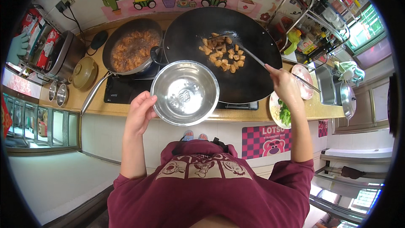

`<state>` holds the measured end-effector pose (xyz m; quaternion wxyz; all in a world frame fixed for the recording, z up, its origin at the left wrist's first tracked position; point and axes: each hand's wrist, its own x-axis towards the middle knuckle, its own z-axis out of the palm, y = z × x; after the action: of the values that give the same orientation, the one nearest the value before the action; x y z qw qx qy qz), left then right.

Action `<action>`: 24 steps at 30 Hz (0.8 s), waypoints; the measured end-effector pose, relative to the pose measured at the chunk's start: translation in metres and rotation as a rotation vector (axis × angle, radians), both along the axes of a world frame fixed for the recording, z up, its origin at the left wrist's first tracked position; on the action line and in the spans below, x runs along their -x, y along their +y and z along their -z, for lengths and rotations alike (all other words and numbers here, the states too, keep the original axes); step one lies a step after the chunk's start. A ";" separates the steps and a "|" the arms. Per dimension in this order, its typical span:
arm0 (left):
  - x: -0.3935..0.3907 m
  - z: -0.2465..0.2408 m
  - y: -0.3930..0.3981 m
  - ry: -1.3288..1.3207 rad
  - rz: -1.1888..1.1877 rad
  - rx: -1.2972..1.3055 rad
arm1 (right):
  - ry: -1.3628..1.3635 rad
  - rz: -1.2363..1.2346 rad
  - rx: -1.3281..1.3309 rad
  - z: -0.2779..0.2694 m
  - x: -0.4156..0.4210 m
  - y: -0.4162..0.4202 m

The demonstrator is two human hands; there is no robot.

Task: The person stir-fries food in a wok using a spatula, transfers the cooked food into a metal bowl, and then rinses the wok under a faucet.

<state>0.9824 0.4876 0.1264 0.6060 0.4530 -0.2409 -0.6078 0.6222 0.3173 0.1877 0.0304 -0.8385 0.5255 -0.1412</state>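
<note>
My left hand [141, 111] grips the rim of a shiny stainless steel bowl [185, 93], which holds no food and hangs over the near edge of the wok. The long metal handle of a spatula [253, 55] is in my right hand [283, 84]. Its blade lies among browned meat pieces [226, 55] in the large black wok [190, 25], partly hidden by them. To the left, a frying pan [106, 42] holds brown chunks in bubbling sauce [134, 50]. Below my right forearm sits a plate [274, 114] with green vegetables [284, 114] and pale chopped bits.
A lidded clay pot [84, 72] and two small metal bowls [62, 95] stand at left. The pan's handle [95, 93] juts over the counter edge. On the right are a pink plate [302, 72], a sink [329, 84], a metal lid [348, 101] and a bottle rack [311, 42].
</note>
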 end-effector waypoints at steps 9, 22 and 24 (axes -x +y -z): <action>0.004 -0.001 -0.003 0.005 -0.071 -0.007 | 0.059 0.064 -0.083 -0.039 0.036 0.017; -0.002 -0.007 -0.007 0.010 -0.169 -0.002 | 0.144 0.140 -0.185 -0.037 0.021 0.005; 0.003 -0.015 -0.004 -0.004 -0.207 -0.025 | 0.068 0.100 -0.138 -0.033 0.026 0.003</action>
<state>0.9795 0.4837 0.1409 0.6595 0.4841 -0.1863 -0.5441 0.5965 0.3204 0.2209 0.0632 -0.8113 0.5761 -0.0772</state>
